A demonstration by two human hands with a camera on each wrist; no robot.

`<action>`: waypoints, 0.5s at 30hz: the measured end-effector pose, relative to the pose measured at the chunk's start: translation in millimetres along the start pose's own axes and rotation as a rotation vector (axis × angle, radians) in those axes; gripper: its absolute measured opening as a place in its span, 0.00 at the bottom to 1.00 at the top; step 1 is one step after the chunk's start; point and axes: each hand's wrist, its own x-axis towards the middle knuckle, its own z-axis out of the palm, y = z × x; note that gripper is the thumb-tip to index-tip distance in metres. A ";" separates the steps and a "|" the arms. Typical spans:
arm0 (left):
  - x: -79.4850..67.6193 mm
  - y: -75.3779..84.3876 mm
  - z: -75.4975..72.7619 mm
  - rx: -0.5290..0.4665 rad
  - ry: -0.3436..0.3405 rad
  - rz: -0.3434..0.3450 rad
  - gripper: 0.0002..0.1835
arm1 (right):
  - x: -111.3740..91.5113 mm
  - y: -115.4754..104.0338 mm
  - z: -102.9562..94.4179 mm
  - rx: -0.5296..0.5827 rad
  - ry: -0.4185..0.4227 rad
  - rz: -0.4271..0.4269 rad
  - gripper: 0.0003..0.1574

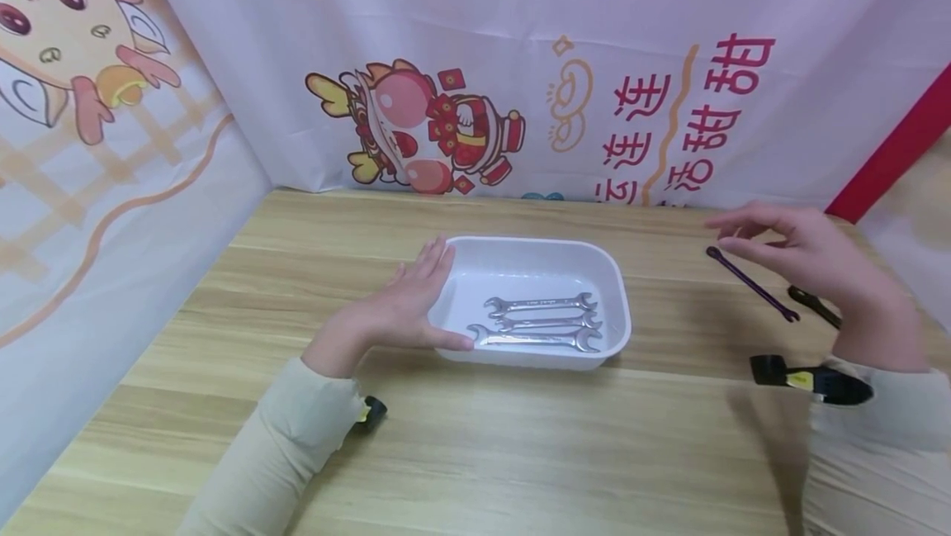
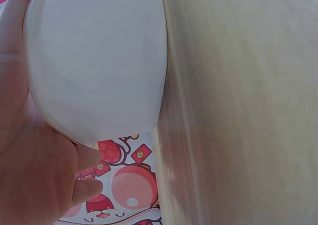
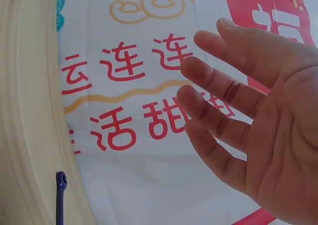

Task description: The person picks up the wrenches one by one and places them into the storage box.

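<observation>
A white plastic box (image 1: 612, 280) stands on the table with three silver open-end wrenches (image 1: 540, 304) lying side by side inside. My left hand (image 1: 407, 305) rests against the box's left end, thumb at the front rim and straight fingers along the back corner; the left wrist view shows the hand beside the outer wall (image 2: 99, 61). Over the table's right side hovers my right hand (image 1: 817, 255), fingers loosely bent and holding nothing. Just below it lie a dark purple combination wrench (image 1: 753, 284) and a black wrench (image 1: 813, 306), partly hidden by the wrist.
The wooden table (image 1: 520, 445) ends at a printed white cloth (image 1: 669, 16) hanging behind it. Another printed cloth (image 1: 134, 214) hangs along the left side. In the right wrist view the purple wrench's ring end (image 3: 60, 180) shows near the table's edge.
</observation>
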 end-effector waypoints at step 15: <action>0.7 -0.4 -0.3 0.004 -0.002 -0.005 0.72 | -10.7 28.5 -9.8 0.015 0.077 0.050 0.21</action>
